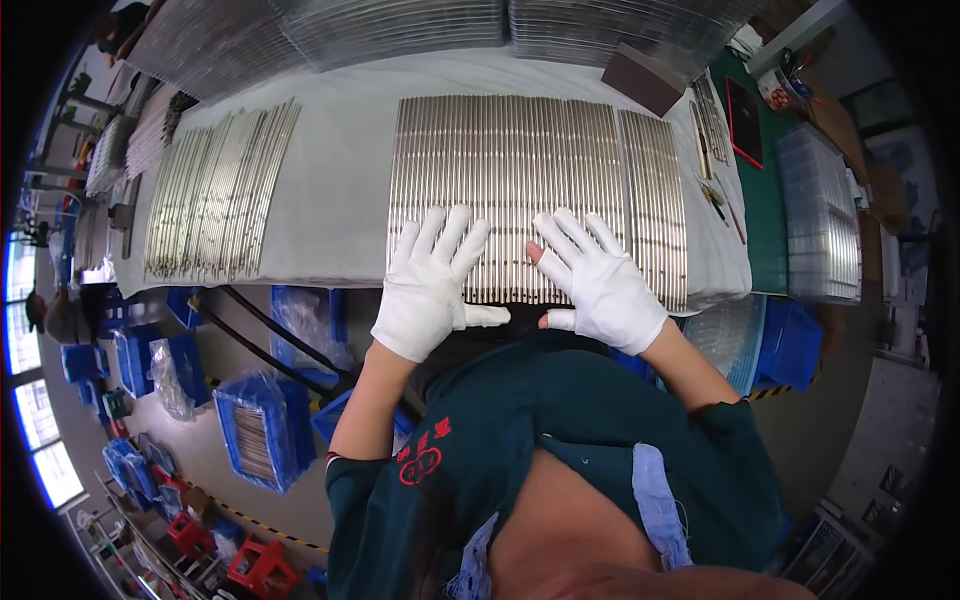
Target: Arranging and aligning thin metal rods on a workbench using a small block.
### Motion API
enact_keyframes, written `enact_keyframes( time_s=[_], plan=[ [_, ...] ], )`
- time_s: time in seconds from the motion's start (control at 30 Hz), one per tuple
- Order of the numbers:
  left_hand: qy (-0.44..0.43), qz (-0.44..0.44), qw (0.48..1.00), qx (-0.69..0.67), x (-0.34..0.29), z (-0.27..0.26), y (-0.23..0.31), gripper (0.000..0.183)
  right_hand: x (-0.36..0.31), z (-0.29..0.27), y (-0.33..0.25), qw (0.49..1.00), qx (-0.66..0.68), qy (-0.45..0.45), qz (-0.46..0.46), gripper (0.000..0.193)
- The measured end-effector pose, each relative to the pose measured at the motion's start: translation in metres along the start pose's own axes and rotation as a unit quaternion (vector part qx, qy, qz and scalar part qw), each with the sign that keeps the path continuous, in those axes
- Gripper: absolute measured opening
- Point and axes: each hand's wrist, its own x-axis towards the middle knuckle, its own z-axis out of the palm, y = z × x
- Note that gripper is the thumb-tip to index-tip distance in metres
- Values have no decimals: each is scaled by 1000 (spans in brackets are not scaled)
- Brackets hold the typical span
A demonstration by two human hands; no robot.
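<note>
Thin silver metal rods (510,150) lie side by side in a wide, even row on the white-covered table in front of me. My left hand (430,280), in a white glove, rests flat on the near left part of this row with its fingers spread. My right hand (595,285) lies spread on the near right part; its white glove leaves the thumb tip and one fingertip bare. A narrow gap parts a smaller group of rods (655,200) at the right end. Neither hand grips anything.
Another, looser row of rods (220,190) lies at the table's left. Clear plastic trays (400,30) are stacked along the back. A brown block (644,78) stands back right, near a red-edged tablet (743,122) and small tools (713,200). Blue crates (262,430) stand on the floor.
</note>
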Motion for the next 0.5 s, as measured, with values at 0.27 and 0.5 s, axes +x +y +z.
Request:
enact_keyframes(
  time_s=[0.27,0.5],
  plan=[
    [24,19,999,-7,4,7,4,97,-12,3,7,1000,12,20,15,81],
    [6,40,999,1,11,14,17,88,-17,-1,9,1000,13,15,15,84]
  ],
)
